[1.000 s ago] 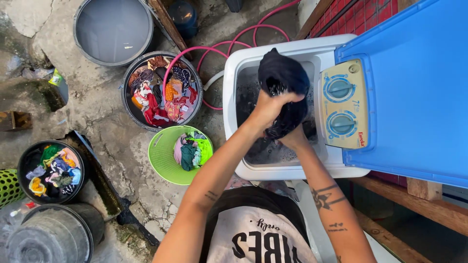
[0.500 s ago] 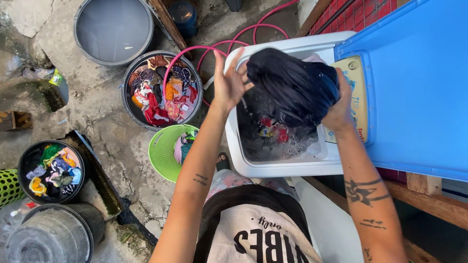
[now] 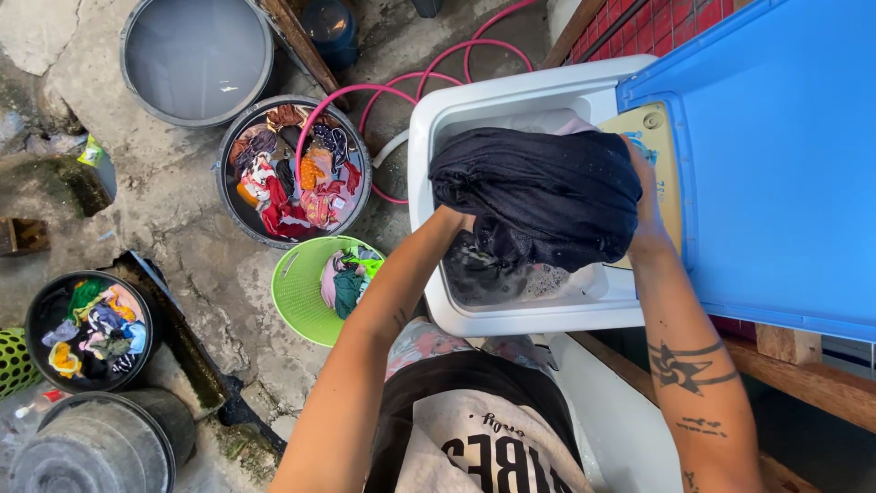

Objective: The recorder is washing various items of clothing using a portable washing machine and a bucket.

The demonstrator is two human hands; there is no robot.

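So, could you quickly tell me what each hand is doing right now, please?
Left hand: mostly hidden under the black wet garment, gripping it.
Right hand: closed on the same garment's far side.

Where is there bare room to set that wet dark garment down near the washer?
Bare concrete lies between the green basket, the clothes-filled tub and the small black bucket. The washer tub is soapy and crowded under the dark garment that both hands hold.

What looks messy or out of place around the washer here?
A pink hose loops loosely over the cracked concrete floor and across the tub of colourful clothes. The wet dark cloth is held up over the washer.
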